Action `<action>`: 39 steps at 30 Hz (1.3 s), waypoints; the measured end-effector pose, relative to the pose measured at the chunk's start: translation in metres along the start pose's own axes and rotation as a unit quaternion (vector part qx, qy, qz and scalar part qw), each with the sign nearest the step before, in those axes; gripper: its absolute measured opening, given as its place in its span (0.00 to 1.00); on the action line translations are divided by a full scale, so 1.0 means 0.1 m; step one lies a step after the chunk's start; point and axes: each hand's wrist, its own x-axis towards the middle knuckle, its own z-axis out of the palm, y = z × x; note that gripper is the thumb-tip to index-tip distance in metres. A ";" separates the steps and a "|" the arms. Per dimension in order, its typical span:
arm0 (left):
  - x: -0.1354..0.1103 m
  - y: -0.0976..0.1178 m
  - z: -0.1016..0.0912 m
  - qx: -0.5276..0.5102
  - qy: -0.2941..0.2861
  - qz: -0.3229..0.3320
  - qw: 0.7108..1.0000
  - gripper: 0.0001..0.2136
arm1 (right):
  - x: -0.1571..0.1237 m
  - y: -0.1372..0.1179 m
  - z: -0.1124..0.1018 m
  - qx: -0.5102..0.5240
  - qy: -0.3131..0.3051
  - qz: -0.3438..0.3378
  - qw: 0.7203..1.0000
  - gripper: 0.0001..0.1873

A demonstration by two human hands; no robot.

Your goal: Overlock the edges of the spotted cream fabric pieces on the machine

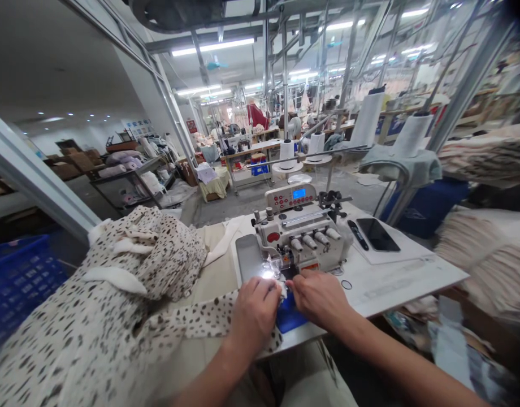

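Observation:
An overlock sewing machine [300,229] stands on a white table [395,288], with its lit needle area [268,274] close to my hands. My left hand [254,316] pinches a cream fabric with dark spots [145,265] just in front of the presser foot. My right hand [319,297] sits beside it, its fingertips gripping the fabric edge [282,289]. The bulk of the fabric is heaped to the left of the machine and trails under my left forearm. A blue patch [290,314] shows below my fingers. The needle itself is hidden.
A smartphone [377,234] and a small black tool [357,234] lie right of the machine. Thread cones [368,118] stand behind it. Fabric stacks [489,260] rise at right, a blue crate [18,282] sits at left, and a distant person [330,104] stands among workstations.

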 end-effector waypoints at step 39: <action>-0.02 -0.01 0.01 -0.053 -0.051 -0.073 0.995 0.30 | -0.35 0.10 0.97 0.463 0.203 0.136 0.852 0.24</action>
